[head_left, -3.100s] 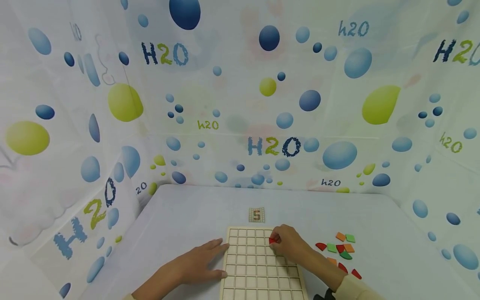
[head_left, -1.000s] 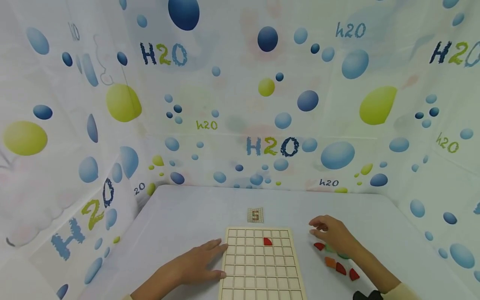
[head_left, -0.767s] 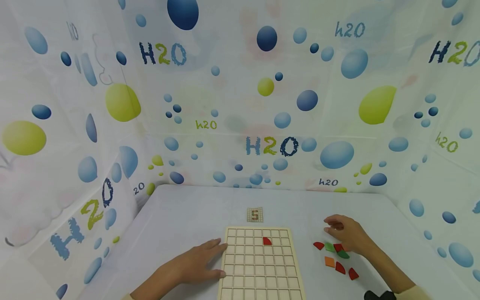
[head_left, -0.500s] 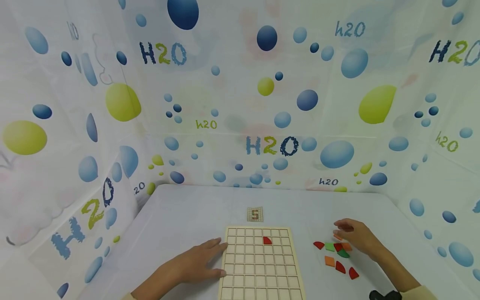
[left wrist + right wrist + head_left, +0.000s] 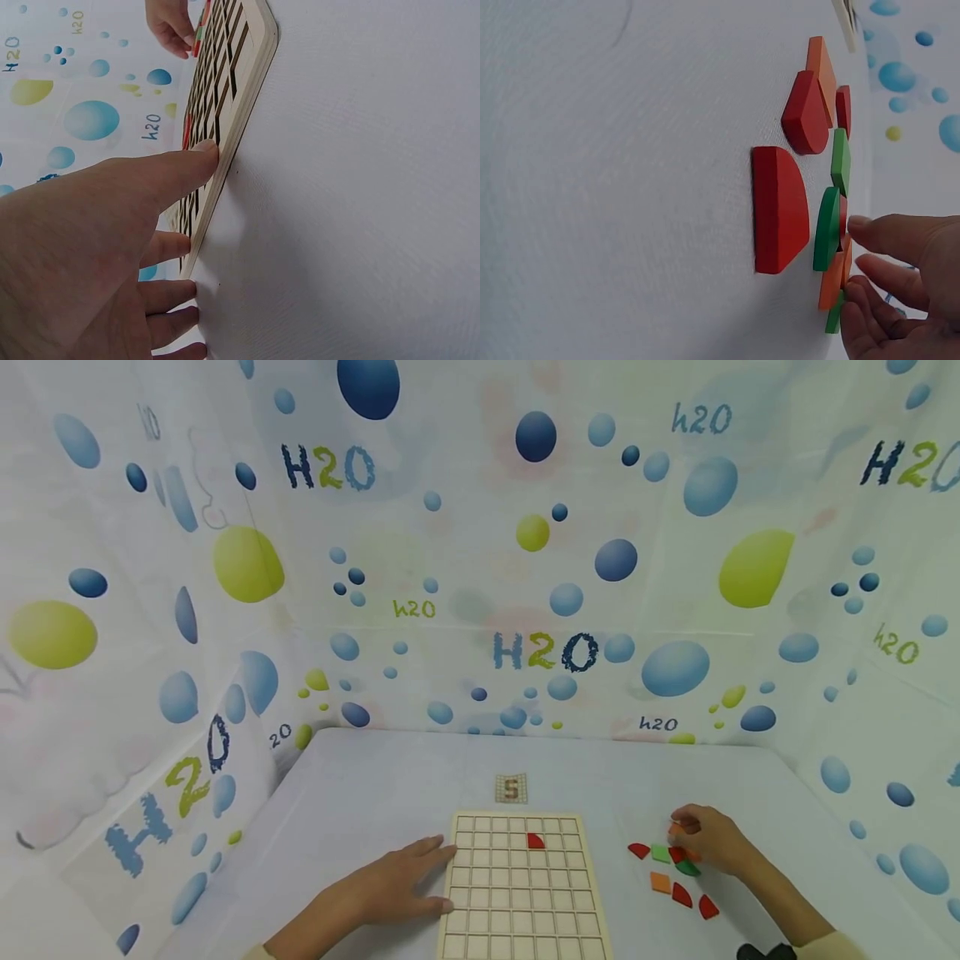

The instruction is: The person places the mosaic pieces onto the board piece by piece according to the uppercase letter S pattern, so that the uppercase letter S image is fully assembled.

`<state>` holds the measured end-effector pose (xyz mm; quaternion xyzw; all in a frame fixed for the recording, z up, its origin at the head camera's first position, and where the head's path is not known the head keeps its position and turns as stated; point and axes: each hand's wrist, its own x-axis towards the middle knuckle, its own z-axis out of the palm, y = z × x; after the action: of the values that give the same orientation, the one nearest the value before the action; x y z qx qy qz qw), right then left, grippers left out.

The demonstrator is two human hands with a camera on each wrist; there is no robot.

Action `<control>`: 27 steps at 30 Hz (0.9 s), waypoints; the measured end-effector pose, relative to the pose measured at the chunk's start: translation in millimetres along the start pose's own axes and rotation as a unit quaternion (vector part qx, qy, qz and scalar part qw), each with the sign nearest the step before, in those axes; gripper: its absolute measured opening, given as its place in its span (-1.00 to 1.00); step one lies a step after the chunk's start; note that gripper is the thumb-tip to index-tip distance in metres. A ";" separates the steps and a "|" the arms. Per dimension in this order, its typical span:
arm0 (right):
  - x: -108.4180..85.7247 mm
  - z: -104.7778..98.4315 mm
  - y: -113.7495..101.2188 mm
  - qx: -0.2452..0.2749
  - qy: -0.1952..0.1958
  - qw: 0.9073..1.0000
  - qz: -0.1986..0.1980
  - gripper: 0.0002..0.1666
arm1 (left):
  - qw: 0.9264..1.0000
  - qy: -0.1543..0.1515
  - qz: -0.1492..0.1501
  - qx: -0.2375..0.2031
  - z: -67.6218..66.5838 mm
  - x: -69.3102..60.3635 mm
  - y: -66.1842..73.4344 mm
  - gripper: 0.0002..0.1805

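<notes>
My left hand (image 5: 393, 887) rests at the left edge of a wooden grid board (image 5: 495, 925), thumb and fingertips against its rim in the left wrist view. A red quarter-round tile (image 5: 536, 841) lies in one cell near the board's far side. To the right, my right hand (image 5: 714, 841) is over the far end of a loose group of tiles. Its thumb and fingers are spread about an orange square tile (image 5: 677, 829), which looks to be on the table. A light green tile (image 5: 836, 313) lies by those fingers in the right wrist view.
Nearer tiles include a light green square (image 5: 660, 853), an orange square (image 5: 660, 882), a dark green rounded piece (image 5: 687, 867) and several red rounded pieces (image 5: 708, 907). A small pattern card (image 5: 512, 788) lies beyond the board. Printed cloth (image 5: 465, 568) hangs around the table.
My right hand has left the red tile on the board, moved right to the loose tiles and lowered around the orange square. My left hand has stayed at the board's edge.
</notes>
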<state>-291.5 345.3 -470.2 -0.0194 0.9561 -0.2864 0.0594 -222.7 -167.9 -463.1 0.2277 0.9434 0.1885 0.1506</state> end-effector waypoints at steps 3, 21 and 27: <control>-1.5 -1.6 0.3 -0.010 0.000 1.000 -0.003 -0.52 | 1.000 0.000 -0.001 0.003 0.8 0.8 -0.5 -0.09; -2.4 1.2 -1.6 -0.053 0.003 0.998 -0.013 -0.68 | 1.000 0.001 -0.007 -0.001 -0.9 -0.6 2.8 -0.09; -3.8 1.2 -2.0 -0.048 0.001 0.999 -0.022 -0.69 | 1.000 0.001 -0.007 0.000 -1.7 0.0 3.1 -0.09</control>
<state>-287.6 343.3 -469.7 -0.0428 0.9681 -0.2412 0.0517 -222.1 -165.8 -460.3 0.2205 0.9452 0.1874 0.1511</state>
